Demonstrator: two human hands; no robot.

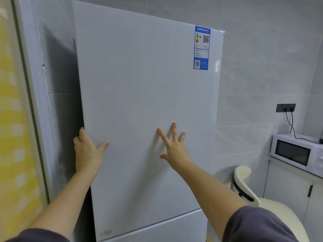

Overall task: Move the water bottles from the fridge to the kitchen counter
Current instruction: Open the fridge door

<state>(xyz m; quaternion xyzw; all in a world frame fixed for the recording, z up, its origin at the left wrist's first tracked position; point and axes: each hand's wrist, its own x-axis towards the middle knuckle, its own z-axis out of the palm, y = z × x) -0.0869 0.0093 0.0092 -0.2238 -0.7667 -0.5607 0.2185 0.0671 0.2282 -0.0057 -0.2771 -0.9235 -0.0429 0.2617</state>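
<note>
Our left hand (87, 151) grips the fridge door (148, 102) by its edge, our right hand (174, 147) splayed flat; that push could fight the pull.

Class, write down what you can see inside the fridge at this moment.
Nothing inside shows. The white door covers the whole compartment, so its contents are hidden. The left hand grips the door's left edge; the right hand rests spread on its front.

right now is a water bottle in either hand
No, the left hand grips the edge of the fridge door and the right hand touches it with spread fingers.
</note>
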